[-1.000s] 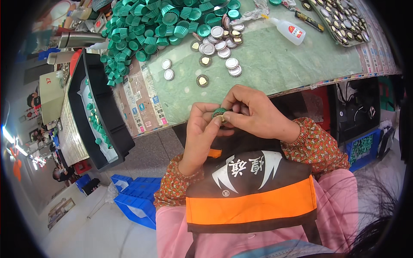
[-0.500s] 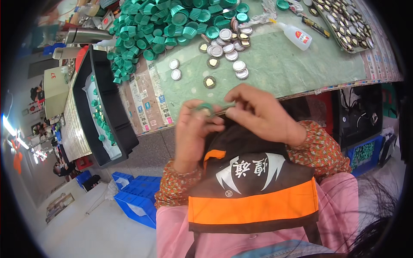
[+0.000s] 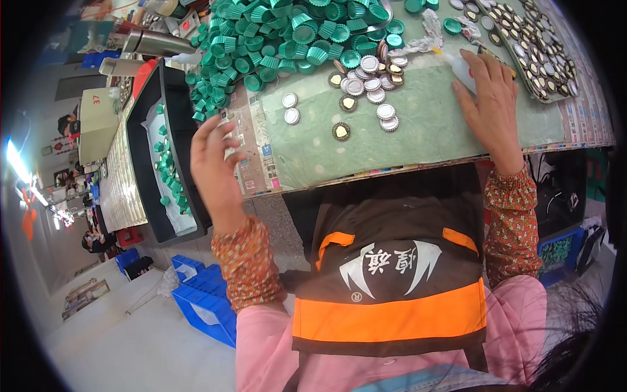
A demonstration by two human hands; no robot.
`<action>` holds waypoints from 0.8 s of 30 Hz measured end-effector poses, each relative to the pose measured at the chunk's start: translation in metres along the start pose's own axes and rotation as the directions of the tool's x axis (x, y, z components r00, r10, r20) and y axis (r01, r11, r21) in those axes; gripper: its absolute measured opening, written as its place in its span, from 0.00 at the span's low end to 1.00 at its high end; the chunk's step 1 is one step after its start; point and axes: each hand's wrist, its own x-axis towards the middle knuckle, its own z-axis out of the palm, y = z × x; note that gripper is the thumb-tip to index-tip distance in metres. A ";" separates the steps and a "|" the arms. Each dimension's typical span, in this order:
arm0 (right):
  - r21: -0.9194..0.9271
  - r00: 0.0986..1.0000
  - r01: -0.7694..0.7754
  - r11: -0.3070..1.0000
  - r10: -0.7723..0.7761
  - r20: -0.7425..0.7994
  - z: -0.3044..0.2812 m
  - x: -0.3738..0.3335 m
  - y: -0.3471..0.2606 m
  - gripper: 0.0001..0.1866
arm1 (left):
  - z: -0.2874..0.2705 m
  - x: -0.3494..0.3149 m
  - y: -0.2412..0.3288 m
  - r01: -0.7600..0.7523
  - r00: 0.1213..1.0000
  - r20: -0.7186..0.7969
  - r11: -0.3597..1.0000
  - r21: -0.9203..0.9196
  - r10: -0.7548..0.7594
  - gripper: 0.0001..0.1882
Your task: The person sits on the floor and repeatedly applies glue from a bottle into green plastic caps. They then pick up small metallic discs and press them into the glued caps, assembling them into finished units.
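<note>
Partly, the bottle (image 3: 460, 69) lies under the right grip (image 3: 491, 101), its hold unclear. Well left of the bottle, the left grip (image 3: 214, 160) hangs loosely parted.

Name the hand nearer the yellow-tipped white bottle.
Right. The right hand is at the bottle, partly covering it; the left hand is well away, leftward, near the black bin.

Left hand (image 3: 215, 163) and right hand (image 3: 491, 104): 2. Squeeze bottle (image 3: 459, 67): 1. Metal flask (image 3: 157, 44): 1. Black bin (image 3: 177, 101), left: 1. Leftmost silver caps (image 3: 292, 116): 2. Gold-marked caps (image 3: 341, 131), next right: 3. Green cups (image 3: 304, 34): dozens, uncountable
</note>
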 end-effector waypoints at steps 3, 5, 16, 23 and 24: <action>0.016 1.000 0.023 1.000 -0.023 -0.002 0.009 0.001 0.006 0.24 | 0.027 0.025 -0.009 -0.313 0.947 0.112 0.783 0.538 0.302 0.15; 0.015 1.000 0.024 1.000 -0.024 -0.016 0.010 0.001 0.006 0.23 | 0.038 0.042 -0.010 -0.426 0.871 0.195 0.496 0.756 0.450 0.15; 0.797 0.918 -0.396 0.456 0.209 0.337 -0.013 -0.014 -0.024 0.20 | 0.057 0.042 -0.018 -0.525 0.827 0.276 0.496 0.691 0.490 0.09; 0.868 0.875 -0.454 0.201 -0.082 0.477 -0.028 -0.019 -0.098 0.23 | 0.086 -0.044 -0.005 -0.287 0.873 0.469 0.919 0.269 0.135 0.10; 0.884 0.889 -0.426 0.191 -0.094 0.449 -0.024 -0.020 -0.107 0.23 | 0.089 -0.053 -0.004 -0.335 0.843 0.516 0.899 0.282 0.152 0.10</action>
